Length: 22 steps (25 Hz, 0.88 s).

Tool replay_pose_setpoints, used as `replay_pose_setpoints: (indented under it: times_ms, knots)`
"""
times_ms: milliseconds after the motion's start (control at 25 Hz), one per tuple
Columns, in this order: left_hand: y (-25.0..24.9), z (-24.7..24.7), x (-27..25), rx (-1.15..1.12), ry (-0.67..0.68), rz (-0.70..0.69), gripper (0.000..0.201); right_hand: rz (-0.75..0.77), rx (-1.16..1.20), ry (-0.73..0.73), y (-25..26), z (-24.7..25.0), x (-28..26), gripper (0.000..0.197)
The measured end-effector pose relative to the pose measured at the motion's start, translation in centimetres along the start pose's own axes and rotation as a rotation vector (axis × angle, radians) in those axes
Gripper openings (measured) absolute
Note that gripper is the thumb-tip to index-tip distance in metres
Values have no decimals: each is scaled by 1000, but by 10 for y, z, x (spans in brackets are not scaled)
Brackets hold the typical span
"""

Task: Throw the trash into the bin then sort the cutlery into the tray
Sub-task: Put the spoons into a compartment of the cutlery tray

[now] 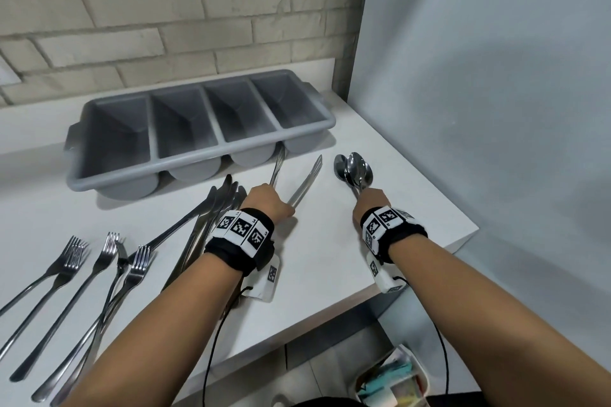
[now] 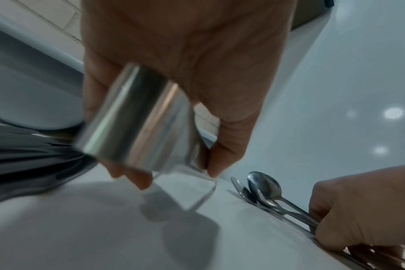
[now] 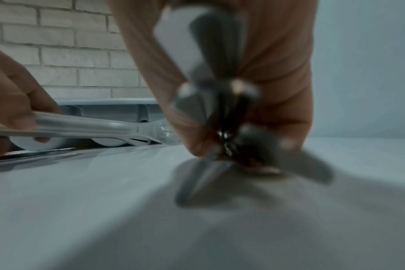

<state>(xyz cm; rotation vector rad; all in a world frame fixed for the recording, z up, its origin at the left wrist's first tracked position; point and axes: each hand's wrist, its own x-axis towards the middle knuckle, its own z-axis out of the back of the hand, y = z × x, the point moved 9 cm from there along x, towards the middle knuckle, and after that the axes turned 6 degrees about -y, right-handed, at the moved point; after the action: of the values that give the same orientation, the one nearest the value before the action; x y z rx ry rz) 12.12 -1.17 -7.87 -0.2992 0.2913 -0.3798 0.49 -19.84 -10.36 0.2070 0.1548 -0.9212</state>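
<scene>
Both forearms enter the head view from 6 o'clock, each with a black wrist band (image 1: 238, 235) carrying printed square markers. Left hand (image 1: 267, 203) is closed around the handles of two knives (image 1: 302, 187); their blades point toward 12 o'clock, and one tip reaches the near wall of the tray. In the left wrist view, fingers (image 2: 136, 180) and thumb curl around a broad, blurred steel handle just above the counter. Right hand (image 1: 370, 200) grips a bundle of spoons (image 1: 355, 170) by the handles, bowls fanned toward 12 o'clock; in the left wrist view the lowest spoon lies against the counter surface. Right wrist view shows the handle ends splayed out below the curled fingers (image 3: 287, 117), heavily blurred. Grey four-compartment cutlery tray (image 1: 228, 145) stands on the white counter (image 1: 314, 261) at 12 o'clock from the hands, against a pale brick wall (image 1: 165, 10); all four compartments appear bare. A pile of further knives (image 1: 211, 211) lies at 9 o'clock from the left wrist, partly hidden beneath it. Forks (image 1: 109, 261) lie at 8 o'clock, tines toward 12 o'clock, several handles crossing. Below the counter edge at 5 o'clock, a white bin (image 1: 413, 360) holds coloured scraps.
</scene>
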Motion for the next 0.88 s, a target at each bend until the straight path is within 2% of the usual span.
replay_pose_setpoints:
  times_ms: [200, 360, 480, 760, 880]
  knots:
    - [1, 2, -11, -108, -51, 28, 51, 73, -117, 40, 0, -9, 0, 31]
    - [3, 6, -18, -158, -116, 30, 50, 178, -217, -28, -3, -8, 0, 34]
    - [1, 5, -26, -188, -145, 32, 47, 246, -147, -18, -10, -6, 10, 35]
    - [-2, 25, -58, -313, -297, 20, 39, 183, 113, 7, -37, 11, 8, 27]
    - [3, 41, -73, -438, -346, 33, 45, 216, 185, -11, -37, 18, 0, 24]
